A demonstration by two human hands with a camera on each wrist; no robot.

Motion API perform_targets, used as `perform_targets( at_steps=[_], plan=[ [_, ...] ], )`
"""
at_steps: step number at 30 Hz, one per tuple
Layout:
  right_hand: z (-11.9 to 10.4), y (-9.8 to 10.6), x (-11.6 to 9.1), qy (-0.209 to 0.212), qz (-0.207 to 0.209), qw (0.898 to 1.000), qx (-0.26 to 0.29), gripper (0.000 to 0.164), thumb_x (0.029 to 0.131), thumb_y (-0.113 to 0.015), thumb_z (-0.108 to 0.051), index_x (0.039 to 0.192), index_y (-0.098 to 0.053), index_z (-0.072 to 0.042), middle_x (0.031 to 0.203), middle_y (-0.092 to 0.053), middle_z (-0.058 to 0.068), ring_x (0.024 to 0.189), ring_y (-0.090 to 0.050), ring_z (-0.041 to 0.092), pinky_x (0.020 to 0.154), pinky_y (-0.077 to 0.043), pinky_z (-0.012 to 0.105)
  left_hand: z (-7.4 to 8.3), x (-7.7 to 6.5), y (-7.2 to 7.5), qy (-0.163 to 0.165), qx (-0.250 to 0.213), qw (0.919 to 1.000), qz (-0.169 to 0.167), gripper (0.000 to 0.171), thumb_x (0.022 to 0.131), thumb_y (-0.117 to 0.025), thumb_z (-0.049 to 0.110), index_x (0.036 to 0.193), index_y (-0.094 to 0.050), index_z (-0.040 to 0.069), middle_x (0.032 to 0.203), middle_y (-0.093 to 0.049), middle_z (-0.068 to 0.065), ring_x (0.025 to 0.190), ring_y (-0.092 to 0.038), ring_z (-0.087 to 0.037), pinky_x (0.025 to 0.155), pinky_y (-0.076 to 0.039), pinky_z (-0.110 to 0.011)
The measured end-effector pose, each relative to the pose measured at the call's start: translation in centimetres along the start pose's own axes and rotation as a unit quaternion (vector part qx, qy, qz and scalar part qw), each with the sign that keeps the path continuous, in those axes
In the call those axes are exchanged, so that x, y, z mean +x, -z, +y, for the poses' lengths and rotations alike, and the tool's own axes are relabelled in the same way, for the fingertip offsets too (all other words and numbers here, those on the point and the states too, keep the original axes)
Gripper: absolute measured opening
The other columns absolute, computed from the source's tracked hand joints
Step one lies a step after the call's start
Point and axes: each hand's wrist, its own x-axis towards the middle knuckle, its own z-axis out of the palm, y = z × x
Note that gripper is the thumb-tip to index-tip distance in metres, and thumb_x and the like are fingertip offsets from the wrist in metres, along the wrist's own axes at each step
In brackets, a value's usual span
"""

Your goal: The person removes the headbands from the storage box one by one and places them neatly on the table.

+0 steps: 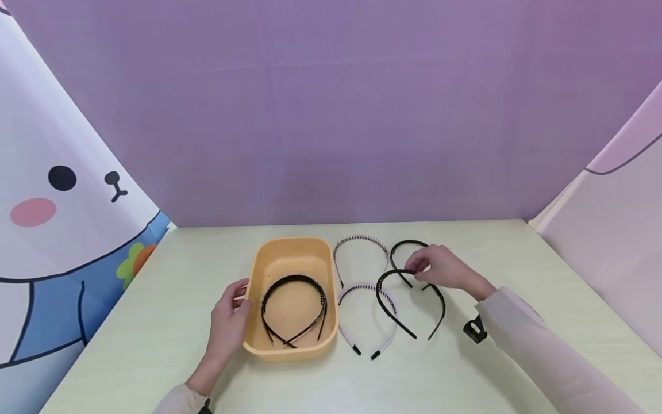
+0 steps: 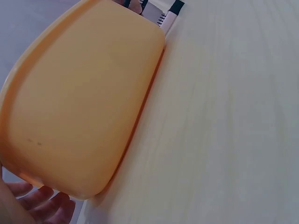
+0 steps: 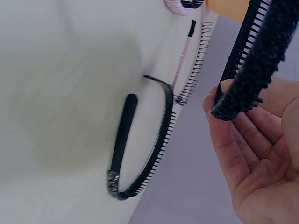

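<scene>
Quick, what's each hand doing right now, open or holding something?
Left hand: open, touching the side of the orange tray.
Right hand: closed, pinching a black headband.

No words, labels, brands, numbers or signs can be read in any of the three views. On the outer side of the orange tray (image 2: 84, 93), the left wrist view shows small dark marks (image 2: 34, 142), too tiny to make out as writing. The raised black headband (image 3: 261, 70) and the cartoon-printed cloth (image 1: 77, 132) on the left bear no legible lettering.
</scene>
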Motion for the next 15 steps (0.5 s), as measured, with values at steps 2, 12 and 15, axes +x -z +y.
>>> perform_targets(
  at_steps=[2,12,15],
  plan=[
    [0.3,-0.1,-0.3,0.005,-0.001,1.000,0.003,0.018,0.078,-0.064,0.005,0.093,-0.071,-0.001,0.090,-0.072,0.009,0.078,-0.067,0.016,0.069,-0.053,0.024,0.0,0.0,0.0,0.001,-0.001,1.0000,0.000,0.042,0.093,-0.043,0.007,0.135,-0.047,0.002,0.125,-0.056,-0.021,0.104,-0.056,-0.028,0.074,-0.045,-0.018],
    [1.5,-0.2,-1.6,-0.002,0.004,1.000,-0.008,0.018,0.078,-0.064,0.005,0.091,-0.071,-0.004,0.087,-0.072,0.006,0.076,-0.067,0.013,0.066,-0.052,0.024,0.1,0.0,0.0,-0.002,-0.001,1.0000,0.003,0.042,0.093,-0.043,0.007,0.134,-0.048,0.002,0.123,-0.057,-0.020,0.102,-0.056,-0.028,0.075,-0.045,-0.019],
    [1.8,-0.3,-2.0,-0.006,-0.001,1.000,-0.004,0.018,0.077,-0.063,0.006,0.092,-0.071,-0.003,0.088,-0.071,0.006,0.076,-0.066,0.013,0.068,-0.053,0.024,0.0,0.0,0.0,-0.002,-0.005,1.0000,0.002,0.042,0.093,-0.043,0.007,0.134,-0.048,0.002,0.124,-0.056,-0.020,0.102,-0.056,-0.028,0.075,-0.045,-0.020]
  ],
)
